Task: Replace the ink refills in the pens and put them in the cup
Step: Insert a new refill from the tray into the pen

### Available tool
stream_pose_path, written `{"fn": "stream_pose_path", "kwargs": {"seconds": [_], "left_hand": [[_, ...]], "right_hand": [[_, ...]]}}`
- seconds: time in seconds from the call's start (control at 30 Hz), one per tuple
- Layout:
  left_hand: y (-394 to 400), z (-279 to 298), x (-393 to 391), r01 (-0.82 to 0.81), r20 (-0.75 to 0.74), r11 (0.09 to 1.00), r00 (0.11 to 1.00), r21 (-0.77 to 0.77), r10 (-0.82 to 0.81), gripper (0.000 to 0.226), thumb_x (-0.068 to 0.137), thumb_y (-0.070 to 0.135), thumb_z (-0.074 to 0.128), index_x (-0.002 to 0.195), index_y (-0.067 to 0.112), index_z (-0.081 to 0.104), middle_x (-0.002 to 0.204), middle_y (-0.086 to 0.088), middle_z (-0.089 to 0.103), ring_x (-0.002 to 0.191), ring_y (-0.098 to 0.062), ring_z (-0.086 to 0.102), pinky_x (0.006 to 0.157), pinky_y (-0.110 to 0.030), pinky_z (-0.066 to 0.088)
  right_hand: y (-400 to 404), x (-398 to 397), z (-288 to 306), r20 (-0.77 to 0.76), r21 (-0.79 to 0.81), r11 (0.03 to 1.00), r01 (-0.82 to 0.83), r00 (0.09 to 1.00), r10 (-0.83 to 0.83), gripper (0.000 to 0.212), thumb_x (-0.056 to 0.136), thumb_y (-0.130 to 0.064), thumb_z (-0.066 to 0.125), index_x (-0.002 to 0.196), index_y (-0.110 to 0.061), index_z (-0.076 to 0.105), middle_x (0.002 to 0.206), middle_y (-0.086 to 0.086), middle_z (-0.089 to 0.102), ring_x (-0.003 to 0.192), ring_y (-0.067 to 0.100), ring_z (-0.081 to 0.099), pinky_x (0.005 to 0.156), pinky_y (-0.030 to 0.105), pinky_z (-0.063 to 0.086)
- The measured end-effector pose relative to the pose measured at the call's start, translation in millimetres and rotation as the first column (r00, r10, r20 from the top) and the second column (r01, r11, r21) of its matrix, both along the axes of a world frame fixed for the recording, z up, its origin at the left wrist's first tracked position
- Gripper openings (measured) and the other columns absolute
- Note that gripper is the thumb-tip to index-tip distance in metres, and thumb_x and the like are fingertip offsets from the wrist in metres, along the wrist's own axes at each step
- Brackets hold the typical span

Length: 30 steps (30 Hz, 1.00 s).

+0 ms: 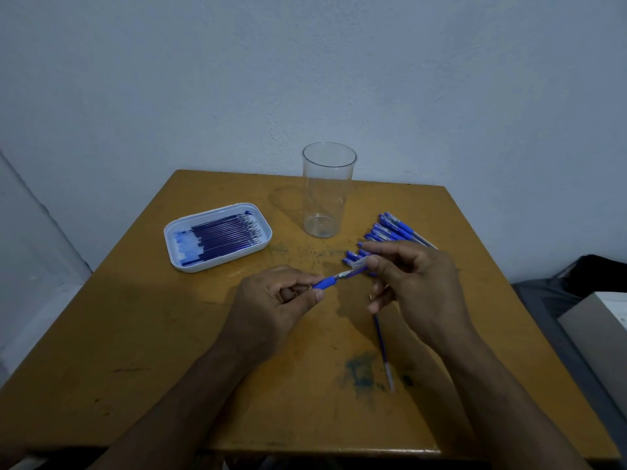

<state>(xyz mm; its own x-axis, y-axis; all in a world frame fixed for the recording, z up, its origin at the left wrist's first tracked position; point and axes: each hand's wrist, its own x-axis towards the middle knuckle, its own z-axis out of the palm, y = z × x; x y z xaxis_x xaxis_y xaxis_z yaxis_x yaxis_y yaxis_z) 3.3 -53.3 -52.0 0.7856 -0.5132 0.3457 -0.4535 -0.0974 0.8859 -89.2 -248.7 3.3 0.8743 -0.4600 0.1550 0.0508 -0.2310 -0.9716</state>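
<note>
Two hands pull one blue pen [342,275] apart: left hand [274,300] pinches its grip end, right hand [412,283] pinches its barrel, apparently also holding a refill [382,347].

Worn ochre table [135,334] against pale blue-grey wall [339,62], dim light.

Clear glossy plastic cup [327,191], seemingly wooden table [169,334]
</note>
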Motion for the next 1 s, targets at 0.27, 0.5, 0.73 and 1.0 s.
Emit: {"fn": "stream_pose_path", "kwargs": {"seconds": [0.27, 0.5, 0.73, 1.0], "left_hand": [[-3.7, -0.7, -2.8, 0.003, -0.019, 1.0, 1.0, -0.006, -0.003, 0.029, 0.087, 0.029, 0.076, 0.115, 0.023, 0.078, 0.081, 0.007, 0.069, 0.071, -0.017, 0.061, 0.064, -0.038, 0.054], [-7.2, -0.8, -6.5, 0.026, -0.138, 0.998, 0.99, -0.053, -0.033, 0.032, 0.084, 0.034, 0.073, 0.115, 0.025, 0.076, 0.089, 0.003, 0.075, 0.079, -0.018, 0.069, 0.072, -0.04, 0.061], [-16.5, -1.5, -8.9, 0.001, -0.256, 0.989, 0.966, -0.149, -0.04, 0.034, 0.08, 0.029, 0.075, 0.11, 0.015, 0.078, 0.091, -0.002, 0.078, 0.086, -0.016, 0.074, 0.074, -0.03, 0.06], [-20.6, 0.3, -0.6, 0.002, -0.083, 1.0, 0.997, -0.012, -0.003, 0.022, 0.091, 0.028, 0.075, 0.114, 0.025, 0.077, 0.091, 0.006, 0.077, 0.084, -0.015, 0.073, 0.076, -0.043, 0.062]], "right_hand": [[13.7, 2.2, -8.4, 0.014, 0.034, 0.999, 0.006, 1.0, -0.006, 0.024, 0.092, -0.003, 0.069, 0.115, -0.009, 0.071, 0.071, 0.011, 0.068, 0.053, 0.023, 0.064, 0.044, 0.03, 0.055], [27.2, 3.3, -18.3, 0.04, 0.176, 0.983, 0.044, 0.998, -0.052, 0.024, 0.093, -0.009, 0.07, 0.117, -0.014, 0.068, 0.081, 0.013, 0.075, 0.065, 0.033, 0.072, 0.058, 0.048, 0.062], [35.7, 1.3, -16.8, 0.036, 0.228, 0.973, 0.04, 0.998, -0.05, 0.037, 0.094, -0.005, 0.069, 0.128, -0.012, 0.059, 0.078, 0.016, 0.076, 0.07, 0.033, 0.075, 0.061, 0.044, 0.063], [41.6, 7.8, -14.8, 0.037, 0.245, 0.961, 0.127, 0.989, -0.14, 0.034, 0.091, -0.004, 0.072, 0.119, -0.014, 0.056, 0.079, 0.014, 0.075, 0.072, 0.026, 0.077, 0.062, 0.042, 0.064]]}}
